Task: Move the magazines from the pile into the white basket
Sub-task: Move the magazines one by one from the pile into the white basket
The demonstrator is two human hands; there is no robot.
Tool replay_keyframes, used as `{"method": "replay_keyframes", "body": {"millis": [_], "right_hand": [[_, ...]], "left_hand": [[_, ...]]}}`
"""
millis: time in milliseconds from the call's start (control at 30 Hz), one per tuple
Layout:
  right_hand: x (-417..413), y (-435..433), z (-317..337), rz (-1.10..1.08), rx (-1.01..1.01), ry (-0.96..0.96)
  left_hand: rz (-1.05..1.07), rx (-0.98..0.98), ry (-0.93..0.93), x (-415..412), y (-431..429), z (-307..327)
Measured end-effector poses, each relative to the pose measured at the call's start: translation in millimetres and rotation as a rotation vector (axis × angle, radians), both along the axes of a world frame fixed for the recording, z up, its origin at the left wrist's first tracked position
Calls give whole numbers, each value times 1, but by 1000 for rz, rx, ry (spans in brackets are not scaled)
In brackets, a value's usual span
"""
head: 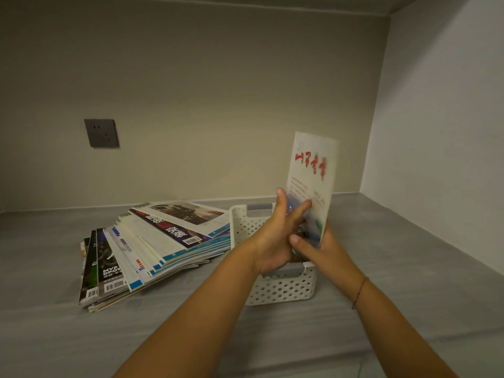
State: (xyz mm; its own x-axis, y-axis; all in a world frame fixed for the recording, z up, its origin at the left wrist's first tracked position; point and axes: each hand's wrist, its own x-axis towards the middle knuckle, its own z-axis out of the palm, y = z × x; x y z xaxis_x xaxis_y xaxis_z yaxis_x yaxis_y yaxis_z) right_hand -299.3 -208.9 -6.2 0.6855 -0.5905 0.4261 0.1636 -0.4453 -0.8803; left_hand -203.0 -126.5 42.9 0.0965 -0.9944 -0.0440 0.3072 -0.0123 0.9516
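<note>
A white magazine with red lettering (313, 170) stands upright over the white perforated basket (283, 289). Both hands hold its lower part. My left hand (275, 233) grips the left edge with fingers across the cover. My right hand (316, 246) grips the bottom right from below. The magazine's lower edge sits at about the height of the basket's rim; my hands hide the inside of the basket. To the left of the basket lies the fanned pile of magazines (152, 249) on the grey countertop, its right edge touching the basket's left wall.
The grey countertop (409, 268) runs to a beige back wall and a white side wall on the right. A dark wall socket (101, 133) is set in the back wall above the pile. A red string bracelet circles my right wrist.
</note>
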Motion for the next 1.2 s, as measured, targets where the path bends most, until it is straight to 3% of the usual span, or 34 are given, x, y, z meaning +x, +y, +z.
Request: {"method": "replay_keyframes", "body": {"millis": [400,467,567,667,733,833,967,1067,1200], "right_hand": [[6,1,-7,-187,104,-16],[5,0,-8,-184,112,7],[4,-1,-9,-176,139,10],[4,1,-9,-197,156,9],[5,3,-9,-217,160,4],[6,4,-10,-265,199,-11],[8,2,-11,-311,236,-16],[8,3,-9,-333,229,-17],[9,4,-8,-350,231,-30]], "left_hand": [[95,74,-227,9,-3,-7],[248,24,-469,28,8,-8],[724,44,-729,82,30,-14],[1125,245,-854,151,51,-32],[1237,450,-975,189,60,-45],[1106,737,-1205,226,59,-57],[583,625,-1617,244,34,-69],[327,656,-1711,248,29,-73],[260,685,-1738,247,47,-73]]}}
